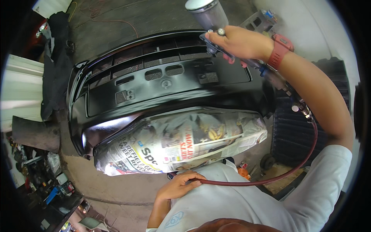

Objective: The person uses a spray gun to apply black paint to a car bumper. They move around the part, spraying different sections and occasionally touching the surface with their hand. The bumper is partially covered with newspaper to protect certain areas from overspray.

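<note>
My right hand (243, 41) is wrapped round a paint spray gun (221, 49), over the far right part of a glossy black car bumper (170, 89). On top of the gun sits a metal paint cup (208, 14). A dark red air hose (266, 181) runs from the gun's fittings back toward my waist. There my left hand (181, 185) is closed on the hose, against my shirt. Newspaper masking (177, 141) covers the bumper's near side, just beyond my left hand. The tips of my right fingers are partly hidden behind the gun.
Tools and bottles (58, 189) crowd a dark bench at the lower left. A curved dark panel (36, 133) and a hanging black cloth (58, 65) stand left of the bumper. To the right are a corrugated dark sheet (288, 131) and a pale wall (317, 31).
</note>
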{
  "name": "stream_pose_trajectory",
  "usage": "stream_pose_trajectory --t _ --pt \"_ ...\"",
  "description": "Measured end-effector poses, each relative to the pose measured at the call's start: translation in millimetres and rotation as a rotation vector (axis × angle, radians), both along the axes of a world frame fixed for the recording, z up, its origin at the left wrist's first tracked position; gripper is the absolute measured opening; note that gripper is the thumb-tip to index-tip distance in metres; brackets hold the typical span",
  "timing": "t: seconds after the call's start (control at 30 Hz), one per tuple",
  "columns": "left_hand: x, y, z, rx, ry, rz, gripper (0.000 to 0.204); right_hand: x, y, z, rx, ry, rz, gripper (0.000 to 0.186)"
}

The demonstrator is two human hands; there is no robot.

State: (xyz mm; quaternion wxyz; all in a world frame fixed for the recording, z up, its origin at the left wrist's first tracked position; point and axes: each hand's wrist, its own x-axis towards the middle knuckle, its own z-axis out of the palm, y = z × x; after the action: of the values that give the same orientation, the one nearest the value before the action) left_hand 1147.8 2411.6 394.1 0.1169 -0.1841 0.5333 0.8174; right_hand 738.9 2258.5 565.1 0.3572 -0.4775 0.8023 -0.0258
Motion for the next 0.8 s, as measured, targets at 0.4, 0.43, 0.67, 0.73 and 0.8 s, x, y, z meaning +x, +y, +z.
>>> stream_pose_trajectory --t 0.4,0.43,0.67,0.73,0.8 --pt "76 -51 -31 0.025 0.084 -0.117 0.031 39 -28 -11 0.043 0.174 -0.186 0.073" --pt "78 -53 -31 0.018 0.085 -0.127 0.031 40 -27 -11 0.04 0.197 -0.202 0.074" --pt "84 -60 -32 0.035 0.094 -0.15 0.031 57 -21 0 -0.001 0.14 -0.206 0.077" --pt "79 -60 -30 0.03 0.092 -0.15 0.03 50 -17 0 -0.016 0.118 -0.233 0.075" --pt "75 -56 -27 0.021 0.065 -0.144 0.031 30 -6 -6 -0.053 0.091 -0.303 0.073"
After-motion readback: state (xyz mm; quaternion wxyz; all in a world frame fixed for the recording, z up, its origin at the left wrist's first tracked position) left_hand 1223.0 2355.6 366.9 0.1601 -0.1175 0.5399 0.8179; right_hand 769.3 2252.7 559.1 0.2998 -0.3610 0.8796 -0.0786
